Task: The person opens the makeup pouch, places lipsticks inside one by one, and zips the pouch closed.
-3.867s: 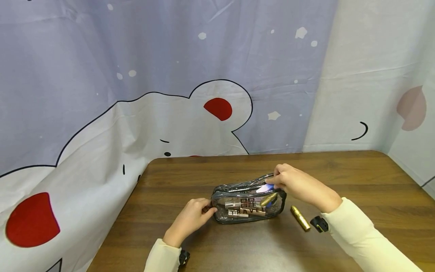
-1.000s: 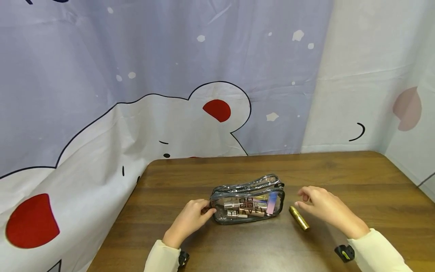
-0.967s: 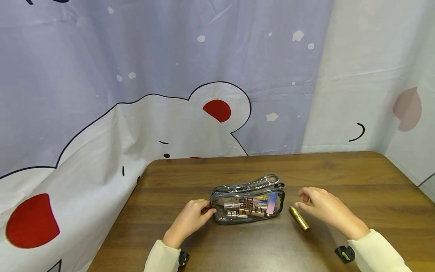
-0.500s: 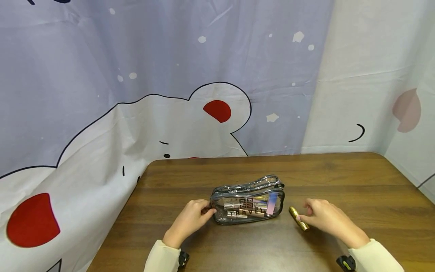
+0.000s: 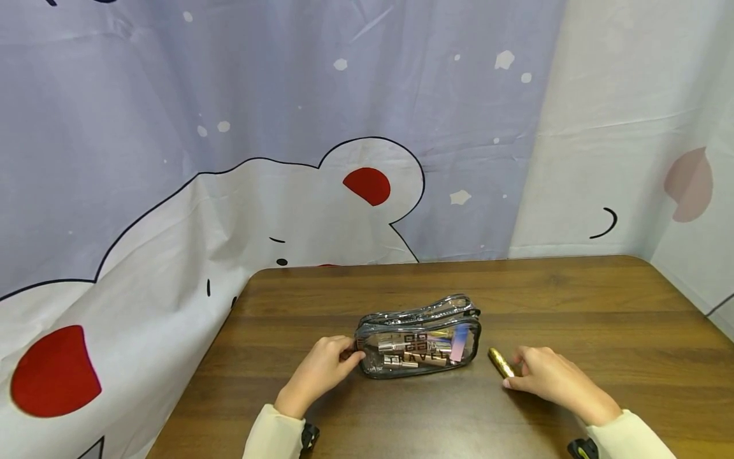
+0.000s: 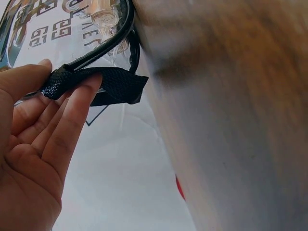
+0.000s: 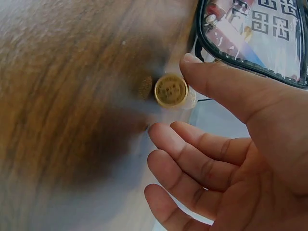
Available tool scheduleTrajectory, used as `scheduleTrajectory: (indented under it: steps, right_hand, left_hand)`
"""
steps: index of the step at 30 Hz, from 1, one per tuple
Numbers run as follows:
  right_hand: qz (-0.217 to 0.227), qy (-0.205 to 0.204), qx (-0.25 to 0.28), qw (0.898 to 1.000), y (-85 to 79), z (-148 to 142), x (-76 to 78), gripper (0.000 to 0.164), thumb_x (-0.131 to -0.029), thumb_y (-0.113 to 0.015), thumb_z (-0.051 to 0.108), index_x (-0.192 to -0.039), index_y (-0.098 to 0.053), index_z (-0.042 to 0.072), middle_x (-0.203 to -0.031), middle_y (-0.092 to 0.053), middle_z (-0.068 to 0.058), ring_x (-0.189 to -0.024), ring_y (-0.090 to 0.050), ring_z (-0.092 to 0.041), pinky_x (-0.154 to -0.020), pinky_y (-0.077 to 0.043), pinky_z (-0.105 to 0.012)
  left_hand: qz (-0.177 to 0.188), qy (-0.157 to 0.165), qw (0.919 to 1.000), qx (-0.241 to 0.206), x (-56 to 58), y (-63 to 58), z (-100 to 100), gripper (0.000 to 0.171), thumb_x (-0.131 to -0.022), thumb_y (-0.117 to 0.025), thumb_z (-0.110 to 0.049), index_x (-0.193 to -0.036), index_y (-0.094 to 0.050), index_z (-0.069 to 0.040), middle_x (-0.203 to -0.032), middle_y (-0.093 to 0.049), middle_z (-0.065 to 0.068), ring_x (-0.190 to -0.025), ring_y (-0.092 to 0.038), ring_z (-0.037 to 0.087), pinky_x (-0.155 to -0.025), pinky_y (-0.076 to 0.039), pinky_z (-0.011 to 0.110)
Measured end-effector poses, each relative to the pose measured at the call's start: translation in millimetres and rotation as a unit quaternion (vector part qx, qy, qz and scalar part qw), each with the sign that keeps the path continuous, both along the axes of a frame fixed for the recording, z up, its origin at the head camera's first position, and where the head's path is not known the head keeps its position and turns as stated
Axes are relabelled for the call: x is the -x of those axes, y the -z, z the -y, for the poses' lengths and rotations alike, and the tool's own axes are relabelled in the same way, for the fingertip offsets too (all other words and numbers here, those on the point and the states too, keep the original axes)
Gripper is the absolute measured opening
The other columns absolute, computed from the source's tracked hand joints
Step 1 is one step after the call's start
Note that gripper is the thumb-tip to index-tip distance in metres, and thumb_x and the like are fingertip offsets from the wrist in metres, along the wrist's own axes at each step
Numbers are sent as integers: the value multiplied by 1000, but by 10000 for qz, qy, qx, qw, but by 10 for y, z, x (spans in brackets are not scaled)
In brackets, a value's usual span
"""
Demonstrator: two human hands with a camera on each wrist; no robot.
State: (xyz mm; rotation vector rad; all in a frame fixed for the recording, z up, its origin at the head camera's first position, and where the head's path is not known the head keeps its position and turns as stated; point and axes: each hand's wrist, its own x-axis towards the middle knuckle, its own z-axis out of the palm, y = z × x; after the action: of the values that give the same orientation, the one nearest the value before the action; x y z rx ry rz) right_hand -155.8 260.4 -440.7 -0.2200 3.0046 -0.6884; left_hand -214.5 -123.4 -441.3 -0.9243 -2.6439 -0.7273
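Note:
A clear cosmetic pouch (image 5: 415, 345) with dark trim and "TRAVEL" printed on its front stands on the table. Small tubes and a pink-blue item (image 5: 459, 343) show through its side. My left hand (image 5: 322, 370) is at the pouch's left end; in the left wrist view its thumb and fingers pinch the black fabric tab (image 6: 120, 85). To the right of the pouch lies a gold tube (image 5: 498, 359), perhaps a lipstick. My right hand (image 5: 553, 379) is around its near end, thumb beside it. The right wrist view shows the tube's round end (image 7: 171, 90) between thumb and loosely bent fingers, with a gap to the fingers.
The brown wooden table (image 5: 401, 421) reaches back to a printed curtain (image 5: 275, 210) with a cartoon bear, which also hangs along the left side. Another pale curtain (image 5: 696, 255) hangs at the right. Black wrist-worn devices sit at both cuffs.
My right hand has left the pouch's top, moved right, then come down to the gold tube's near end. The pink-blue item now stands inside the pouch. My left hand stays at the tab.

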Motion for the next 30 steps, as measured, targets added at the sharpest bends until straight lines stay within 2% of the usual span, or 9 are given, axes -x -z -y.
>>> scheduleTrajectory:
  steps: [5,12,19,30]
  right_hand:
    - [-136,-111,-7,9998,30,-11,12,32,-70,-76,27,-88,-59,6,-57,-48,8,-50,-42,-6,-46,-34,-23]
    - [-326,-154,-111,9993,46,-3,19,19,-68,-75,21,-73,-59,13,-54,-44,9,-50,-40,-6,-46,-33,-24]
    - [-462,-225,-214,9984,49,-6,26,27,-68,-74,20,-58,-48,20,-49,-36,11,-45,-34,-4,-43,-28,-22]
    - [-579,-413,-224,9972,-15,-32,54,26,-70,-69,16,-57,-48,21,-49,-29,13,-43,-30,-1,-41,-25,-19]
  left_hand:
    - [-62,-10,10000,-19,7,6,-2,26,-84,-65,-22,-64,-49,-18,-61,-40,-12,-53,-34,0,-46,-30,15]
    - [-89,31,9999,-49,12,5,1,25,-84,-65,-22,-64,-50,-19,-60,-40,-12,-51,-34,-1,-45,-30,15]
    - [42,33,10000,-41,7,-3,1,24,-85,-64,-23,-64,-51,-19,-60,-41,-12,-51,-35,-1,-45,-31,15]
    - [83,41,9999,-90,1,-17,-3,25,-84,-64,-23,-64,-51,-19,-59,-40,-12,-50,-33,-1,-44,-30,15]
